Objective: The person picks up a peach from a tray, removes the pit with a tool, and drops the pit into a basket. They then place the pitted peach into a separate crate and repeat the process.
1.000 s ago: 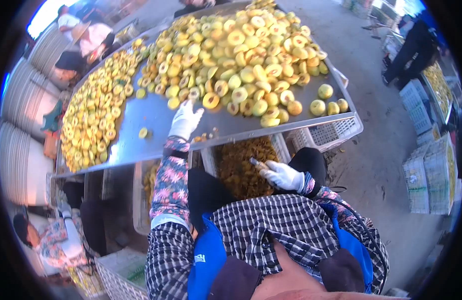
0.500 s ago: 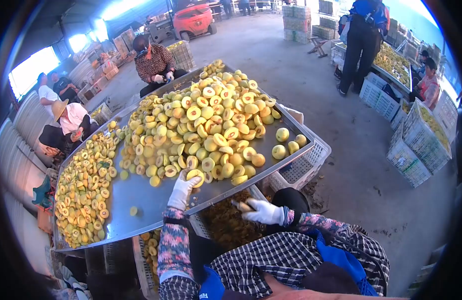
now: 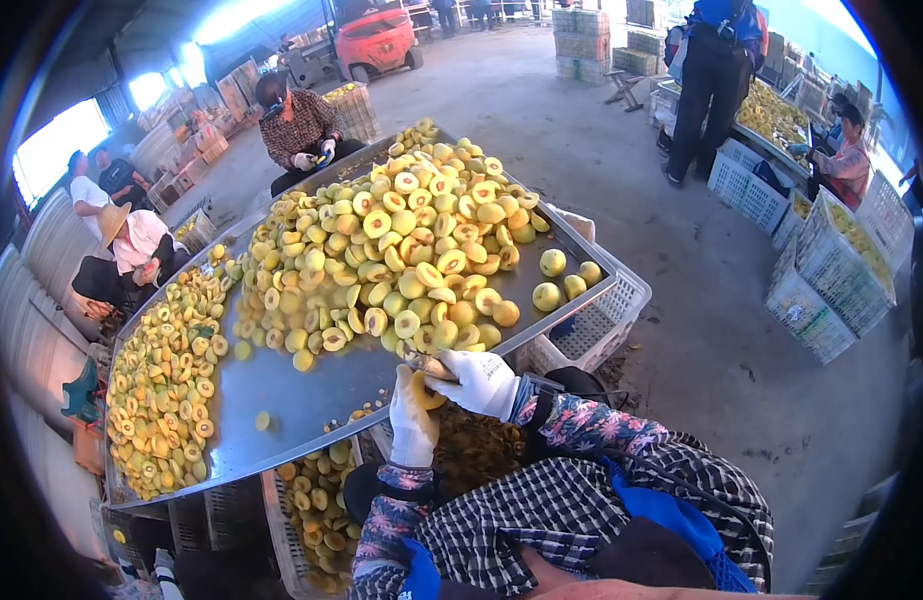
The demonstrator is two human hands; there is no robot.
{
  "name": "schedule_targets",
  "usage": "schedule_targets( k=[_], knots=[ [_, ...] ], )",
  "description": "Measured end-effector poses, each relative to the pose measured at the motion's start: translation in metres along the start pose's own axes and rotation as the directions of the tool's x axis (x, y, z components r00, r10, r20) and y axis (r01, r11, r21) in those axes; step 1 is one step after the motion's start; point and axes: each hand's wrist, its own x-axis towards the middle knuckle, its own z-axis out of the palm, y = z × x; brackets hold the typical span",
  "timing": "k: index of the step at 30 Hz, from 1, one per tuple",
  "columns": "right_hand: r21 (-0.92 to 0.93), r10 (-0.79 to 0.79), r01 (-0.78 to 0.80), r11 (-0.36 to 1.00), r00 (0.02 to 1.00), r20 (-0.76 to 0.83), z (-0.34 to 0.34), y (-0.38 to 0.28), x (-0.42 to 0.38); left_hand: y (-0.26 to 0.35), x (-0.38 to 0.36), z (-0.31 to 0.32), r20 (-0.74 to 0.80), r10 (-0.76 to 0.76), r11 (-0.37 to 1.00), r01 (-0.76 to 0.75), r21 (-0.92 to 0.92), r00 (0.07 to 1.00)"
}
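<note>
My left hand (image 3: 413, 428), in a white glove, is closed around a yellow peach half (image 3: 428, 394) just off the near edge of the metal table (image 3: 281, 390). My gloved right hand (image 3: 483, 384) meets it there, gripping a small hand tool (image 3: 428, 366) with a wooden-looking handle. The tool's tip is at the fruit, partly hidden by fingers. Beyond the hands lies a big heap of halved peaches (image 3: 381, 250), some with reddish centres showing. A second pile of halves (image 3: 166, 390) covers the table's left side.
Below the table's near edge stands a crate (image 3: 273, 510) of peach halves. A white plastic crate (image 3: 631, 305) sits by the right corner. Co-workers sit at the far side (image 3: 301, 130) and left (image 3: 136, 245). Another person (image 3: 711, 90) stands by stacked crates (image 3: 831, 270); a red forklift (image 3: 376, 42) is behind.
My left hand has drawn a peach half back from the heap toward me. My right hand has moved left and up with the tool, so both hands now meet at the fruit.
</note>
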Motion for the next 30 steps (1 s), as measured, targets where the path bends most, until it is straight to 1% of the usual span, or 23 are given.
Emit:
schedule_targets(
  k=[1, 2, 3, 4, 5, 6, 7, 8, 9, 10, 11, 12, 13, 14, 16, 18, 21, 22, 25, 27, 28, 29, 30],
  knots=[
    [-0.079, 0.0, -0.002, 0.997, 1.0, -0.031, 0.0, -0.002, -0.003, 0.016, -0.004, 0.013, 0.001, -0.005, 1.0, 0.005, -0.001, 1.0],
    [-0.077, 0.006, -0.008, 0.997, 1.0, -0.026, 0.002, 0.0, -0.004, 0.031, -0.007, 0.03, -0.081, -0.056, 0.972, 0.036, -0.232, 0.995],
    [-0.106, -0.064, 0.056, 0.993, 0.995, -0.073, 0.006, 0.003, -0.006, 0.045, -0.005, 0.043, -0.154, -0.126, 0.89, 0.044, -0.453, 0.98],
    [-0.134, -0.132, 0.117, 0.984, 0.985, -0.11, 0.01, 0.006, -0.01, 0.045, 0.0, 0.044, -0.161, -0.144, 0.887, 0.055, -0.458, 0.976],
    [-0.099, -0.167, 0.158, 0.982, 0.982, -0.088, 0.013, 0.009, -0.014, 0.042, 0.001, 0.041, -0.12, -0.049, 0.87, -0.017, -0.493, 0.992],
    [0.013, -0.118, 0.117, 0.993, 0.989, 0.086, 0.005, 0.002, -0.018, 0.039, -0.003, 0.038, -0.094, 0.036, 0.848, -0.08, -0.524, 0.995],
    [0.363, -0.198, 0.161, 0.918, 0.978, 0.066, 0.006, 0.0, -0.021, 0.044, -0.007, 0.034, -0.104, 0.0, 0.864, -0.052, -0.5, 0.995],
    [0.59, -0.081, -0.055, 0.806, 0.976, 0.202, 0.003, 0.001, -0.027, 0.052, -0.009, 0.028, -0.123, -0.04, 0.88, -0.023, -0.475, 0.992],
    [0.693, -0.008, -0.127, 0.709, 0.982, 0.188, 0.0, 0.0, -0.031, 0.059, -0.004, 0.026, -0.163, -0.154, 0.796, 0.025, -0.604, 0.975],
    [0.532, 0.044, -0.089, 0.842, 0.994, 0.097, -0.002, 0.004, -0.029, 0.064, 0.001, 0.029, -0.185, -0.252, 0.686, 0.04, -0.726, 0.95],
    [0.408, 0.046, -0.048, 0.912, 0.999, 0.015, -0.005, 0.007, -0.029, 0.066, 0.0, 0.031, -0.22, -0.225, 0.695, -0.001, -0.719, 0.949],
    [0.147, -0.15, 0.159, 0.976, 0.986, -0.073, -0.001, 0.018, -0.029, 0.069, -0.002, 0.035, -0.243, -0.193, 0.705, -0.038, -0.708, 0.951],
    [0.161, -0.136, 0.149, 0.976, 0.987, -0.087, 0.0, 0.012, -0.031, 0.081, -0.003, 0.042, -0.275, -0.251, 0.71, -0.017, -0.704, 0.928],
    [0.168, -0.126, 0.143, 0.975, 0.986, -0.109, -0.002, 0.007, -0.031, 0.078, -0.005, 0.042, -0.282, -0.254, 0.711, -0.019, -0.702, 0.925],
    [0.117, -0.121, 0.133, 0.984, 0.987, -0.107, 0.005, 0.001, -0.034, 0.068, -0.006, 0.041, -0.268, -0.103, 0.781, -0.089, -0.619, 0.958],
    [0.061, -0.116, 0.123, 0.991, 0.988, -0.104, 0.01, -0.002, -0.035, 0.067, -0.004, 0.042, -0.277, -0.115, 0.783, -0.084, -0.616, 0.954],
    [-0.111, -0.215, 0.198, 0.974, 0.963, -0.165, 0.015, -0.008, -0.037, 0.077, -0.009, 0.049, -0.318, -0.048, 0.843, -0.132, -0.522, 0.947],
    [-0.106, -0.213, 0.198, 0.974, 0.963, -0.163, 0.019, -0.008, -0.038, 0.079, -0.01, 0.053, -0.349, -0.044, 0.843, -0.153, -0.516, 0.936],
    [0.093, -0.129, 0.136, 0.986, 0.989, -0.073, 0.024, -0.01, -0.04, 0.078, -0.013, 0.055, -0.404, -0.024, 0.857, -0.189, -0.48, 0.915],
    [0.03, -0.131, 0.131, 0.991, 0.991, -0.022, 0.019, -0.012, -0.04, 0.078, -0.014, 0.055, -0.418, -0.007, 0.866, -0.203, -0.456, 0.908],
    [-0.034, -0.13, 0.131, 0.991, 0.991, 0.029, 0.017, -0.011, -0.041, 0.079, -0.015, 0.054, -0.415, 0.007, 0.902, -0.185, -0.389, 0.91],
    [-0.04, -0.121, 0.122, 0.992, 0.992, 0.024, 0.016, -0.01, -0.041, 0.079, -0.016, 0.053, -0.408, 0.022, 0.933, -0.166, -0.32, 0.912],
    [-0.064, -0.086, 0.092, 0.994, 0.992, 0.089, 0.016, -0.007, -0.04, 0.077, -0.014, 0.052, -0.433, 0.016, 0.928, -0.175, -0.329, 0.901]
  ],
)
